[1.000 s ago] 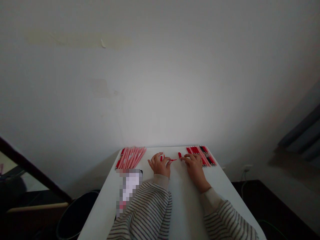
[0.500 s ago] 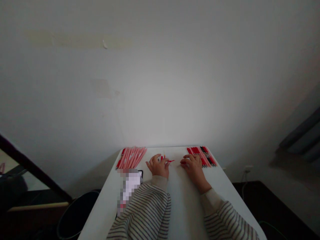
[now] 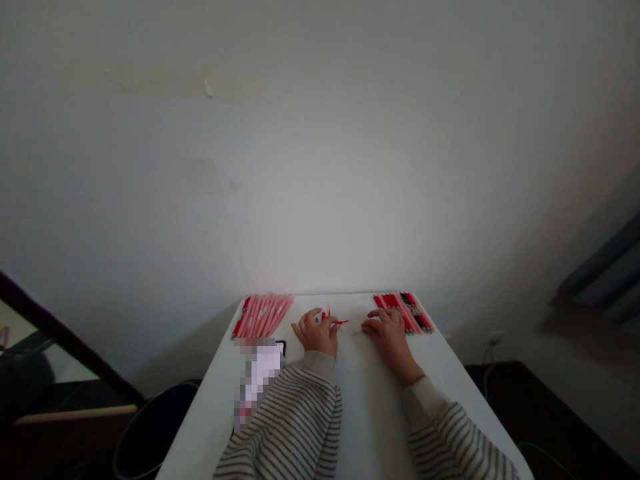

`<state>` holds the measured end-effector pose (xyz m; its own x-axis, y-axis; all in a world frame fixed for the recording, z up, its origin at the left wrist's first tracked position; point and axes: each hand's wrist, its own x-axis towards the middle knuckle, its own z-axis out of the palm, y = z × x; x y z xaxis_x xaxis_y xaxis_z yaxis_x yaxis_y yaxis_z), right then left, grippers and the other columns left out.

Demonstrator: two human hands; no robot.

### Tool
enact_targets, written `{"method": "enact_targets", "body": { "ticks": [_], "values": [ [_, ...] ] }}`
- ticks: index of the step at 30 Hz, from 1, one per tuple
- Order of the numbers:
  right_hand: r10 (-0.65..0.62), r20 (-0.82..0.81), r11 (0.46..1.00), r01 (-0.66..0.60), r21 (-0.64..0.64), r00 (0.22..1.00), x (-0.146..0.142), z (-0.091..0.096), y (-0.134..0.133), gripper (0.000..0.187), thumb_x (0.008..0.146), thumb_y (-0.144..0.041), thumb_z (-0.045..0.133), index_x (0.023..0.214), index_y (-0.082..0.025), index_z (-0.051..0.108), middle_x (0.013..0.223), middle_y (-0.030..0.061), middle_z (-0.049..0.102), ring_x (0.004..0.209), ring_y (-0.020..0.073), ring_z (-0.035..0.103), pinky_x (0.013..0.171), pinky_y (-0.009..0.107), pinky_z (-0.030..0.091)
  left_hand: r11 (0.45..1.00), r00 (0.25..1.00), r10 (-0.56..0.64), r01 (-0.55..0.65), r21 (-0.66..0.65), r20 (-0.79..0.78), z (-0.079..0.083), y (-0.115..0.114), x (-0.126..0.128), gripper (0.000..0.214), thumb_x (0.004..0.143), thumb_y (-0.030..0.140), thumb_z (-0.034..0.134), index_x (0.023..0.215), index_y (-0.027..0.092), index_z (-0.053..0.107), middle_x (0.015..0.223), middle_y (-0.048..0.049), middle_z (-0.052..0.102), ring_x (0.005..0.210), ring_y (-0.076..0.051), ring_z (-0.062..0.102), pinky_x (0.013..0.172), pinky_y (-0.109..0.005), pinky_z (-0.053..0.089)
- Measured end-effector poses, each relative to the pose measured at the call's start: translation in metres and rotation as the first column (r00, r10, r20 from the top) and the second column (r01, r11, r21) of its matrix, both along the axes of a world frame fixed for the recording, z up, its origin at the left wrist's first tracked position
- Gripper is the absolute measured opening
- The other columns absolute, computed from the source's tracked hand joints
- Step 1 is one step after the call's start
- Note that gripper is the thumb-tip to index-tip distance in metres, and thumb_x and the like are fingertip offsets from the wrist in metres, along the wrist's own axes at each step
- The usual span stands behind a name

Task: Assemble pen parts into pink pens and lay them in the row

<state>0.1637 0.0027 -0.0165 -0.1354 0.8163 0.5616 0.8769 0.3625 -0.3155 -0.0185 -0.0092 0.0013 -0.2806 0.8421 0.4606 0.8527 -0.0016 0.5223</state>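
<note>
Left hand [image 3: 316, 335] shifted slightly leftward since a second ago; red piece then seen at the right fingertips now lost from view. Pale wall [image 3: 320, 167] behind; white table [image 3: 373, 420] set against it. Dark bin [image 3: 150, 427] at lower left, beside the table. Blurred-out flat item [image 3: 265, 367] partly covered by the left sleeve [image 3: 295, 417]. Pink pens [image 3: 265, 315] piled at far left; red, pink and black pens [image 3: 400, 311] rowed at far right, partly screened by the right hand [image 3: 390, 337]. Thin red piece [image 3: 343, 323] pointed rightward between the hands, pinched in left thumb and fingers. Right fingers bunched low; whether anything is gripped cannot be told.
</note>
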Motion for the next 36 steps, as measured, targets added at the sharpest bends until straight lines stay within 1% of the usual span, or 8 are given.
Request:
{"method": "enact_targets", "body": {
  "ticks": [3, 8, 12, 16, 24, 30, 36],
  "values": [
    [0.009, -0.01, 1.0, -0.009, 0.016, 1.0, 0.0, 0.0, 0.002, 0.013, 0.084, -0.032, 0.059, 0.085, -0.03, 0.072, 0.102, 0.0046, 0.065, 0.103, 0.026, 0.046, 0.092, 0.046, 0.032, 1.0, 1.0, -0.005, 0.005, -0.016, 0.005, 0.001, 0.0, -0.001, 0.01, 0.072, 0.031, 0.068, 0.08, 0.033, 0.073, 0.118, -0.0034, 0.059, 0.116, -0.027, 0.043, 0.107, -0.059, 0.019],
    [0.023, -0.083, 1.0, -0.021, 0.02, 0.996, 0.001, 0.001, 0.004, 0.018, 0.088, -0.035, 0.053, 0.088, -0.026, 0.069, 0.093, 0.0044, 0.067, 0.098, 0.0242, 0.049, 0.092, 0.043, 0.031, 1.0, 1.0, -0.014, 0.015, -0.026, 0.006, 0.002, 0.0, -0.002, 0.01, 0.073, 0.033, 0.067, 0.08, 0.034, 0.073, 0.118, -0.0034, 0.059, 0.116, -0.026, 0.044, 0.106, -0.058, 0.021],
    [0.017, -0.138, 1.0, -0.013, 0.028, 0.99, 0.0, 0.003, 0.004, 0.024, 0.09, -0.039, 0.049, 0.089, -0.025, 0.069, 0.091, 0.0043, 0.067, 0.096, 0.0236, 0.049, 0.09, 0.041, 0.031, 1.0, 1.0, -0.016, 0.016, -0.015, 0.009, 0.002, 0.0, -0.001, 0.009, 0.073, 0.034, 0.067, 0.08, 0.034, 0.074, 0.118, -0.0033, 0.059, 0.116, -0.027, 0.044, 0.107, -0.059, 0.02],
    [0.022, -0.161, 0.999, -0.017, 0.036, 0.987, -0.001, 0.003, 0.004, 0.026, 0.091, -0.04, 0.047, 0.088, -0.026, 0.069, 0.091, 0.0043, 0.068, 0.096, 0.0236, 0.048, 0.089, 0.04, 0.031, 1.0, 1.0, -0.022, 0.023, -0.021, 0.016, 0.003, -0.001, -0.001, 0.009, 0.072, 0.034, 0.068, 0.079, 0.034, 0.074, 0.118, -0.0027, 0.06, 0.116, -0.027, 0.044, 0.107, -0.059, 0.02],
    [0.033, -0.143, 0.998, -0.026, 0.05, 0.989, -0.003, 0.008, 0.0, 0.025, 0.091, -0.04, 0.048, 0.089, -0.026, 0.069, 0.09, 0.0039, 0.067, 0.095, 0.023, 0.048, 0.089, 0.039, 0.032, 0.999, 0.999, -0.032, 0.033, -0.021, 0.019, 0.006, -0.003, 0.002, 0.009, 0.072, 0.032, 0.069, 0.079, 0.035, 0.073, 0.118, -0.0025, 0.06, 0.116, -0.026, 0.044, 0.107, -0.058, 0.019],
    [0.056, -0.144, 0.998, -0.05, 0.042, 0.988, -0.005, 0.011, -0.002, 0.023, 0.091, -0.037, 0.049, 0.088, -0.026, 0.069, 0.089, 0.0038, 0.067, 0.095, 0.0226, 0.049, 0.089, 0.04, 0.032, 0.998, 0.997, -0.066, 0.066, -0.004, 0.029, 0.004, -0.003, 0.002, 0.007, 0.072, 0.035, 0.069, 0.077, 0.035, 0.073, 0.117, -0.0021, 0.059, 0.116, -0.025, 0.043, 0.107, -0.057, 0.019],
    [0.071, -0.127, 0.997, -0.067, 0.032, 0.989, -0.007, 0.011, -0.003, 0.02, 0.09, -0.036, 0.052, 0.09, -0.026, 0.069, 0.089, 0.0039, 0.067, 0.095, 0.0222, 0.05, 0.088, 0.038, 0.033, 0.998, 0.998, -0.064, 0.064, 0.006, 0.008, 0.004, -0.003, 0.004, 0.007, 0.07, 0.035, 0.071, 0.076, 0.036, 0.073, 0.116, -0.0012, 0.06, 0.115, -0.025, 0.045, 0.107, -0.057, 0.02]
  ]
}}
